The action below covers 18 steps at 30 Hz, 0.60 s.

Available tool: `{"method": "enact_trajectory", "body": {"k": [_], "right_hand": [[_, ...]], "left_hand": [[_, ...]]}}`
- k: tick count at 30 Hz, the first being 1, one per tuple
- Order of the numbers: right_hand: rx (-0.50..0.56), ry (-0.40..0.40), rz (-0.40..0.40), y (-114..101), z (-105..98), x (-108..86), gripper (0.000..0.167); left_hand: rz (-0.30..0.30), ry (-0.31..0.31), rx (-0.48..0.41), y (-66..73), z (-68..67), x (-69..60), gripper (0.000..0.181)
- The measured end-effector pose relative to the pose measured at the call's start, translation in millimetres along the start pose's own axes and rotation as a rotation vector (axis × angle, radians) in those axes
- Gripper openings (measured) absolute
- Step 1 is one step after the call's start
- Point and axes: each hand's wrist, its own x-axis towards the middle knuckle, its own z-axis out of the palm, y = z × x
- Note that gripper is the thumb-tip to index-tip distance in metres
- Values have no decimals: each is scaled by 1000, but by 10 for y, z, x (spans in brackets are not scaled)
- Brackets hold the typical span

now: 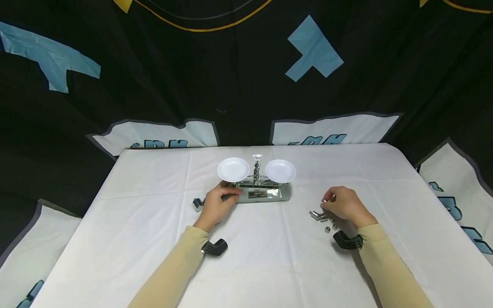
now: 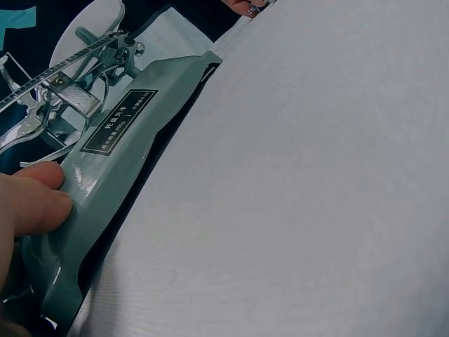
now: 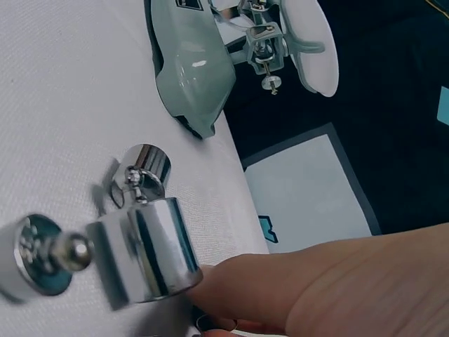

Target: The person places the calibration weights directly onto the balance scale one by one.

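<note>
A grey-green balance scale point(image 1: 275, 194) with two white pans stands on the white-covered table. My left hand point(image 1: 217, 205) grips the left end of its base, with fingertips on the front face in the left wrist view. Beside that hand lies a metal cylinder weight point(image 1: 198, 204). To the right, my right hand point(image 1: 346, 207) pinches a small shiny metal weight at its fingertips, partly hidden by the fingers. Several chrome weights point(image 1: 319, 216) lie just under it. In the right wrist view, a knobbed chrome weight point(image 3: 165, 249) appears large near the fingers.
The white tablecloth point(image 1: 246, 256) covers the table, whose far edge runs behind the scale. A black cloth point(image 1: 192, 85) with blue patches hangs beyond it. Small nut-like metal pieces point(image 1: 327, 229) lie near the right wrist. Each wrist wears a black camera point(image 1: 348, 241).
</note>
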Motion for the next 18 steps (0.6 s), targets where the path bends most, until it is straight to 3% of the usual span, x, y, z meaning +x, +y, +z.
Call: {"method": "enact_trajectory", "body": {"k": [18], "right_hand": [[3,32,-23,4,35,-5,12]], "left_hand": [[13,5,0,-9,-3,-1,17]]}}
